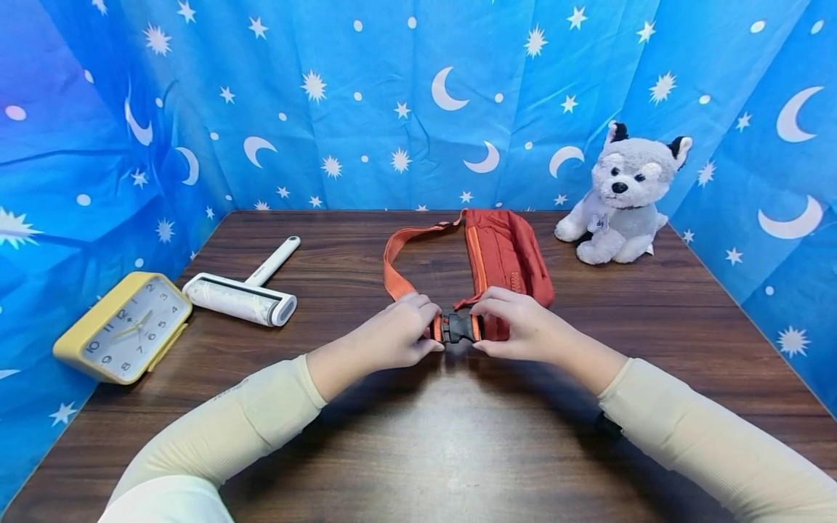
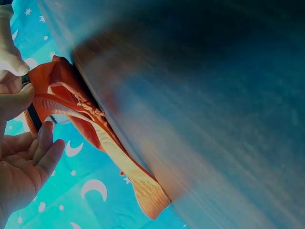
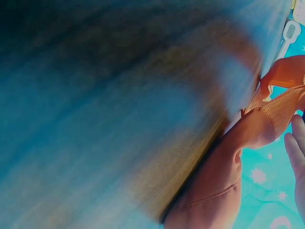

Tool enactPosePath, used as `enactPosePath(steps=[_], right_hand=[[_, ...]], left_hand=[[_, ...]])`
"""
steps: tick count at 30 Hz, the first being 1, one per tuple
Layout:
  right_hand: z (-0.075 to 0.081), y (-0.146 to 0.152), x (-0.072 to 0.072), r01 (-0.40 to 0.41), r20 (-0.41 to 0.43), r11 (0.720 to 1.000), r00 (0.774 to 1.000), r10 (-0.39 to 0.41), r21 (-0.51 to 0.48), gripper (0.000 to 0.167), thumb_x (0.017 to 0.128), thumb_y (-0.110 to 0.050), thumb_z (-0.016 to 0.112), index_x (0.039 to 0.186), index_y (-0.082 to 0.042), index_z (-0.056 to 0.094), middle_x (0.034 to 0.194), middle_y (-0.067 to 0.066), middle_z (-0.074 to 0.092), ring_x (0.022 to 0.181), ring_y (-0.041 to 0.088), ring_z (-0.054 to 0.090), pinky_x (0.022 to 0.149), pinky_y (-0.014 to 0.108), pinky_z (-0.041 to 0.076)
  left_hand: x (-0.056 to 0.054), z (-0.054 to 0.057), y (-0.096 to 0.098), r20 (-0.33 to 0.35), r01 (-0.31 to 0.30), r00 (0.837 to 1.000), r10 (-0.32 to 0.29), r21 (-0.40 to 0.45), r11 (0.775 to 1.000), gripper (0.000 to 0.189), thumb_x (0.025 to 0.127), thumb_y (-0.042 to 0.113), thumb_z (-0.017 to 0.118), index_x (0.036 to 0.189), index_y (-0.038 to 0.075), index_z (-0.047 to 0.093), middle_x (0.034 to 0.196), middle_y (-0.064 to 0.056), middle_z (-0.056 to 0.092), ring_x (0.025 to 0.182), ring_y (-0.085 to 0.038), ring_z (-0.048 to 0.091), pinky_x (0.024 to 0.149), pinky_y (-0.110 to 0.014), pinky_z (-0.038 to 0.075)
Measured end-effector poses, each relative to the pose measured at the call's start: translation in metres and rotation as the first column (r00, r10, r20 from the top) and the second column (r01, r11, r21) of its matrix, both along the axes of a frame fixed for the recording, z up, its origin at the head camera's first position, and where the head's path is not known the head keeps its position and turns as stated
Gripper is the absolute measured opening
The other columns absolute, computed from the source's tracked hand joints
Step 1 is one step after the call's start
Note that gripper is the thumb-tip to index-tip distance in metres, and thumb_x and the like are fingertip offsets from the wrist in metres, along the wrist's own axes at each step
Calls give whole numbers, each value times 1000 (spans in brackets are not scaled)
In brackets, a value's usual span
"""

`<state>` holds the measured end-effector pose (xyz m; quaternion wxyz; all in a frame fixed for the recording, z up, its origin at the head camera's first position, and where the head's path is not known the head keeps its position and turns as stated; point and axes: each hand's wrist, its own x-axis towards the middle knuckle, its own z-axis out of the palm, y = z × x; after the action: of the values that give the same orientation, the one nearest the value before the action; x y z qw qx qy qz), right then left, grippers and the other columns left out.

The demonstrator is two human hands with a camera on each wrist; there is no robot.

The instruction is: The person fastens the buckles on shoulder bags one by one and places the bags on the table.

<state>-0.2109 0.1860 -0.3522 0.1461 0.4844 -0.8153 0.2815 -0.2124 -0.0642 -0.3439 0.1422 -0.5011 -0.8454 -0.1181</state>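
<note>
A rust-red waist bag (image 1: 506, 254) lies at the middle back of the table, its orange strap (image 1: 400, 250) looping out to the left. In front of it the black side-release buckle (image 1: 458, 328) is held between both hands, its two halves joined or nearly so. My left hand (image 1: 399, 330) pinches the buckle's left end by the strap, thumb below and fingers above; the left wrist view shows the webbing (image 2: 107, 133) trailing from it. My right hand (image 1: 523, 327) pinches the right end. Only some fingertips (image 3: 296, 143) of it show in the right wrist view.
A yellow alarm clock (image 1: 124, 327) stands at the table's left edge, with a white lint roller (image 1: 242, 294) beside it. A grey and white plush dog (image 1: 617, 192) sits at the back right. Behind the table hangs a blue star-and-moon cloth (image 1: 392, 94).
</note>
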Motion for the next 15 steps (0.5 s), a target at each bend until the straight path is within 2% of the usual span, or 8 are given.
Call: enactPosePath(steps=[15], right_hand=[[1,-1,0,7,25,1000,1000,-7,12,36,74,-16,78,102,-1,62,97,5,56,71,15,53,58,29,47]], left_hand=[[1,1,0,47,-35,998,35,-8,999,37,80,28,75,100,-1,62,83,-3,55,74,-15,47,65,-28,42]])
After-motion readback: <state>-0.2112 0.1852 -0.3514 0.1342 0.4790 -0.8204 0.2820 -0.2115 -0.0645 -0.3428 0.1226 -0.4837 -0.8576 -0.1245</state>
